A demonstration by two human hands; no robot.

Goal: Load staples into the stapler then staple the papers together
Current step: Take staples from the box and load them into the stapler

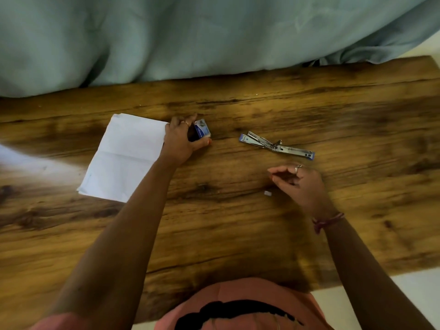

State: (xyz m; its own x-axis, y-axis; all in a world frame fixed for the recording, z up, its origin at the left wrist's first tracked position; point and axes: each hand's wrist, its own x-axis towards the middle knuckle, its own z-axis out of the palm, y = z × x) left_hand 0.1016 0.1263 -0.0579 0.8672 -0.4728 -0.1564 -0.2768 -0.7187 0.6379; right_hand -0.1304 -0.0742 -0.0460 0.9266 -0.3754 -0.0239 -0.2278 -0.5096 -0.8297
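A small blue staple box (202, 130) rests on the wooden table (238, 222), and my left hand (182, 139) is closed around it from the left. The white papers (123, 156) lie flat just left of that hand. The metal stapler with blue ends (277, 145) lies swung fully open to the right of the box. My right hand (298, 183) hovers below the stapler with its fingers curled together; whether it pinches anything is unclear. A small strip of staples (267, 193) lies on the table beside that hand.
A pale green curtain (190, 39) hangs along the table's far edge. White floor (416, 294) shows past the table's near right corner. A bright glare patch (21, 160) falls on the table's left side.
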